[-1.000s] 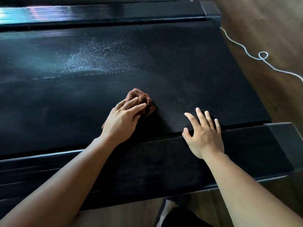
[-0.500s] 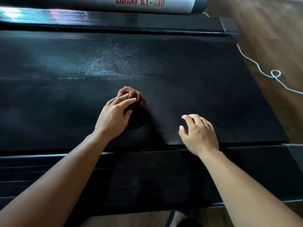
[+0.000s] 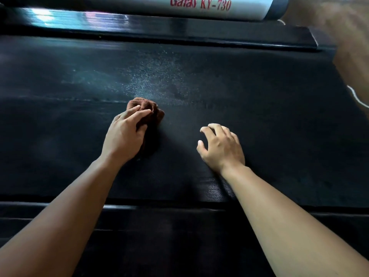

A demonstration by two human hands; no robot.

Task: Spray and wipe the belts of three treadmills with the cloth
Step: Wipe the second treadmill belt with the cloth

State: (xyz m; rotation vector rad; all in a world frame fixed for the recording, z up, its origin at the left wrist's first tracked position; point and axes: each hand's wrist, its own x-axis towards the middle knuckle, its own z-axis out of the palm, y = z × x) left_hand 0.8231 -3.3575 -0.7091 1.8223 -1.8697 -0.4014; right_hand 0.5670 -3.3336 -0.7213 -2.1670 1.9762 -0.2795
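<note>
Cloth point(image 3: 148, 110) sits bunched near the middle of the belt point(image 3: 279, 136), under and just ahead of the left hand point(image 3: 124, 136), with its rounded far edge poking out past the fingertips. It is a rust-brown terry wad, soft and creased. The belt is matte black with a fine woven grain. A patch of fine pale droplets point(image 3: 151, 80) lies on the belt just beyond the cloth.

The left hand lies over the cloth with 2 visible fingers almost straight across its top, pressing it to the belt, and the thumb tucked against its near side. The right hand point(image 3: 221, 146) rests on the belt, well apart from the cloth. Its fingers are loosely arched, the tips are down on the surface, the thumb is spread wide, and it holds nothing.

A glossy black rail point(image 3: 159, 23) borders the belt's far edge, and a duller one point(image 3: 179, 226) borders its near edge. Past the far rail lies a white tube point(image 3: 199, 5) with red lettering. Off the belt's right end, a white cord point(image 3: 357, 98) crosses the wood floor point(image 3: 351, 37).
</note>
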